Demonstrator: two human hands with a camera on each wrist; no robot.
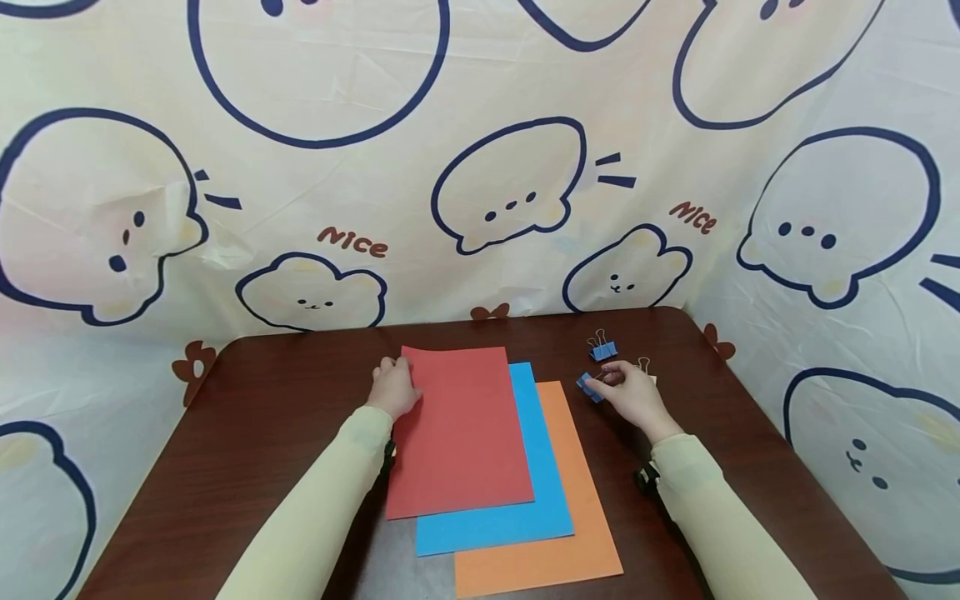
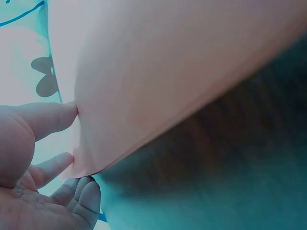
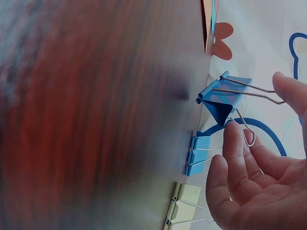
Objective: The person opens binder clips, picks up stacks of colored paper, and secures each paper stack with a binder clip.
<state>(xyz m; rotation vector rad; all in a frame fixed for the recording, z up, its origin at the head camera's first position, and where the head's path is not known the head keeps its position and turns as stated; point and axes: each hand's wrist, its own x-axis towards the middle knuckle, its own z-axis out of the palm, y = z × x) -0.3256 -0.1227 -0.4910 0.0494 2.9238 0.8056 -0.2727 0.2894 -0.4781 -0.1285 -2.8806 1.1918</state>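
My left hand (image 1: 393, 387) pinches the upper left edge of a red sheet of paper (image 1: 465, 433). The left wrist view shows the thumb and a fingertip at the paper's edge, other fingers curled near its corner. A blue sheet (image 1: 495, 529) and an orange sheet (image 1: 540, 571) lie partly covered under the red one, fanned to the right. My right hand (image 1: 636, 398) holds a blue binder clip (image 3: 225, 98) by its wire handles, thumb on one handle and fingers at the other, just right of the papers.
A second blue binder clip (image 1: 603, 351) stands behind the right hand. Next to it is a pale yellow binder clip (image 3: 184, 206), partly hidden by the hand in the head view. The brown table (image 1: 247, 433) meets a patterned cloth (image 1: 420, 200) at its back and sides.
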